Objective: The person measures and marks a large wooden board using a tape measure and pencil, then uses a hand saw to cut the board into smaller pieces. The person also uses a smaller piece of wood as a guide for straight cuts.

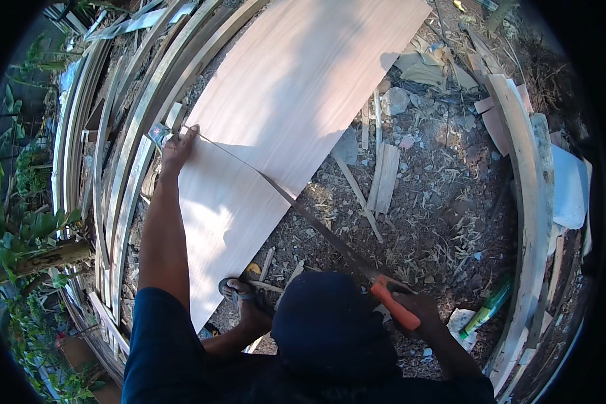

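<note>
A long pale plywood sheet (296, 87) lies slantwise on the ground in front of me. My left hand (180, 147) is at its left edge, fingers closed over the border. Beside those fingers is a small silver-and-dark boxy object (159, 134), perhaps a tape measure. Wrapped round the orange handle of a handsaw (337, 242) is my right hand (417, 311), low on the right. The saw's blade crosses the sheet's right edge, its far end over the wood. A thin dark line runs from there toward my left hand; whether it is cut or drawn I cannot tell.
Long timber boards (141, 101) are stacked on the left; more planks (518, 155) stand on the right. Wood offcuts (385, 176) and shavings litter the soil. A sandalled foot (239, 293) is by the sheet's near edge. A green bottle (488, 306) lies at right.
</note>
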Demonstrator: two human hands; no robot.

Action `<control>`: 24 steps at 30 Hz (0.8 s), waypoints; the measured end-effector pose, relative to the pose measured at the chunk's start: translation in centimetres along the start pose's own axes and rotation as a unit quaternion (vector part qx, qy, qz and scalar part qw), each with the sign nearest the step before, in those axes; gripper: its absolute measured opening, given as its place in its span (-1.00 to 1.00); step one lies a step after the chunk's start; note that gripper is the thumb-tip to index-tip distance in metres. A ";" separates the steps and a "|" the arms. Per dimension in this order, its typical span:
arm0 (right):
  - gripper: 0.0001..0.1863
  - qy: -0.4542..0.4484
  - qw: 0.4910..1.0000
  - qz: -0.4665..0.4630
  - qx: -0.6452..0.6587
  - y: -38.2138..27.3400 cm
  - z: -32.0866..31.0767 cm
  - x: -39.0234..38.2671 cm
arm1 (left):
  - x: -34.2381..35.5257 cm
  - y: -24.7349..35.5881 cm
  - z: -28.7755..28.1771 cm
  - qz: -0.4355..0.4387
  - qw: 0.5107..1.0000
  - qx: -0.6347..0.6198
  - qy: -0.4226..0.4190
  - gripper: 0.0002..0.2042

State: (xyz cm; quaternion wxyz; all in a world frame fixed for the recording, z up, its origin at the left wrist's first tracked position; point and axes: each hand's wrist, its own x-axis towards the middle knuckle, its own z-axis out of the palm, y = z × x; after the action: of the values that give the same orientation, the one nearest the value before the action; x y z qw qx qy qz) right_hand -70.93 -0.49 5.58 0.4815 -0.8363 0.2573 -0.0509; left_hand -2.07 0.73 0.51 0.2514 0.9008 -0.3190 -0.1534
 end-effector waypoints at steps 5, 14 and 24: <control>-0.35 -0.003 1.000 -0.008 -0.001 0.4 2.2 8.5 | 1.5 -2.0 0.2 0.037 0.996 0.078 -0.006 -0.61; -0.34 -0.030 0.969 0.138 0.203 2.0 0.7 -3.0 | -0.9 1.6 -0.8 -0.033 0.997 0.068 0.009 -0.10; -0.41 -0.020 1.000 -0.010 -0.012 1.4 1.5 3.9 | -0.7 3.3 -1.7 -0.116 0.988 0.098 -0.036 0.00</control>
State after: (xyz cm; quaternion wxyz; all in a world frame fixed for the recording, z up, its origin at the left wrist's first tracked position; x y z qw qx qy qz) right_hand -67.59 -1.75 2.96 0.4761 -0.8453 0.2400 -0.0355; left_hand -3.48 -0.39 3.77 0.1305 0.9460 -0.2345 -0.1819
